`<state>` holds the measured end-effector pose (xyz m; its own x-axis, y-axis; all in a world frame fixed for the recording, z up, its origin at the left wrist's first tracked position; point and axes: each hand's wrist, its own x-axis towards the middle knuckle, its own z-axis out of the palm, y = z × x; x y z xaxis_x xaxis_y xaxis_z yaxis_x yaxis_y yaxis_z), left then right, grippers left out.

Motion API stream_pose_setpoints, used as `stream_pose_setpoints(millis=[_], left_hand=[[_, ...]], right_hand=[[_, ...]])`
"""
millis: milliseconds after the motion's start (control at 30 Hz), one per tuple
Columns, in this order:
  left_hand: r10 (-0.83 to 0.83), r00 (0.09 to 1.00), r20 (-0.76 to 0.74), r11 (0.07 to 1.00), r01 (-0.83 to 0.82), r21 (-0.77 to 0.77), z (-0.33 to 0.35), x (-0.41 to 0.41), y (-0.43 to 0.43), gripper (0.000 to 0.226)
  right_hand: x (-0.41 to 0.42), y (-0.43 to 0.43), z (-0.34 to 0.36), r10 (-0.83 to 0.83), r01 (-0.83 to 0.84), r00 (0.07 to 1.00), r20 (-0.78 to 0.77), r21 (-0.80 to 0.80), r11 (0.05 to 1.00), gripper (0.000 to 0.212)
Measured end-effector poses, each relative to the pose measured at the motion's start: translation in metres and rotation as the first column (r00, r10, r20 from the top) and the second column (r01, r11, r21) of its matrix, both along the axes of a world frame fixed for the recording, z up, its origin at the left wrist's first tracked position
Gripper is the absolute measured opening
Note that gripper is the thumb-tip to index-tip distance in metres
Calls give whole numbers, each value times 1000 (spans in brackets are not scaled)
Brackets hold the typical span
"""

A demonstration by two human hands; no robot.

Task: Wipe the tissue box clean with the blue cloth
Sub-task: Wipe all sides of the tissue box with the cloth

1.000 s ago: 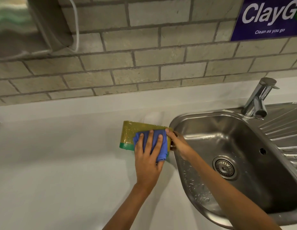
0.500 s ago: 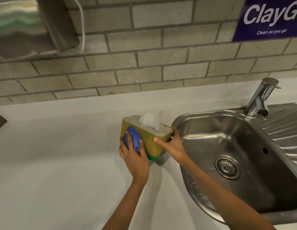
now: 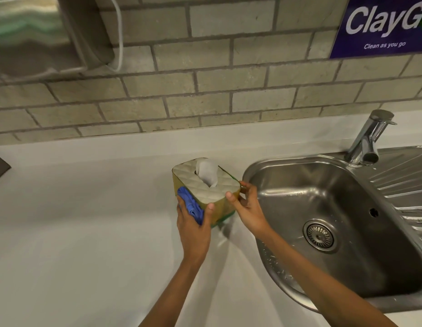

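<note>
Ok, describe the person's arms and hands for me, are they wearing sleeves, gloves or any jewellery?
Both forearms are bare as far as the picture reaches, with no sleeves showing. The left hand and right hand are bare too: no gloves. No rings, watch or wristband are visible. The fingernails look short and unpainted.

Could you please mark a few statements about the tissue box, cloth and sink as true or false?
1. The left hand presses the blue cloth against the side of the tissue box. True.
2. The right hand is turning the tap. False: it steadies the box's right end.
3. A tissue sticks out of the top. True.
4. The box sits inside the sink. False: it is over the countertop, left of the sink.
</note>
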<state>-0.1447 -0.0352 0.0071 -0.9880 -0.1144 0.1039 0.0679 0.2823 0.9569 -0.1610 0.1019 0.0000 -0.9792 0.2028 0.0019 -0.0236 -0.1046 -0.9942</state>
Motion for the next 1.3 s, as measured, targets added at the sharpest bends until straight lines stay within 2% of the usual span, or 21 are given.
stream_pose_setpoints(millis=[67, 233, 500, 700, 767, 833, 967, 1033, 1100, 1200, 1300], left_hand=[[14, 999, 49, 999, -15, 32, -1, 0, -3, 72], [138, 951, 276, 982, -168, 86, -7, 10, -11, 55], [301, 883, 359, 924, -364, 120, 8, 12, -23, 33], [362, 828, 428, 876, -459, 147, 24, 0, -39, 35], [337, 830, 444, 863, -461, 206, 27, -3, -47, 25], [300, 835, 462, 862, -444, 244, 27, 1, -56, 14], [213, 835, 508, 876, -394, 280, 18, 28, -61, 19], [172, 823, 542, 872, -383, 305, 15, 43, -52, 18], [137, 821, 555, 869, -369, 330, 13, 51, -38, 17], [136, 847, 514, 879, -343, 332, 14, 49, -21, 19], [159, 865, 476, 898, -327, 295, 16, 40, -14, 30]], right_hand=[[3, -1, 0, -10, 10, 1000, -2, 0, 1000, 40], [20, -11, -4, -58, 59, 998, -26, 41, 997, 36], [58, -35, -6, -47, 46, 999, 17, 52, 998, 32], [85, -50, -9, 76, -76, 997, 1, 9, 997, 35], [87, -49, -10, 94, -94, 996, 0, 68, 993, 38], [83, -42, -8, 31, -31, 999, -7, 81, 996, 36], [54, -6, 2, -167, 165, 984, 54, 46, 985, 30], [33, 11, 6, -139, 136, 982, 131, 31, 990, 55], [15, 23, 10, -68, 65, 980, 188, 25, 998, 69], [-1, 31, 7, 43, -63, 966, 255, 73, 995, 67], [0, 32, 2, 76, -101, 964, 255, 85, 991, 60]])
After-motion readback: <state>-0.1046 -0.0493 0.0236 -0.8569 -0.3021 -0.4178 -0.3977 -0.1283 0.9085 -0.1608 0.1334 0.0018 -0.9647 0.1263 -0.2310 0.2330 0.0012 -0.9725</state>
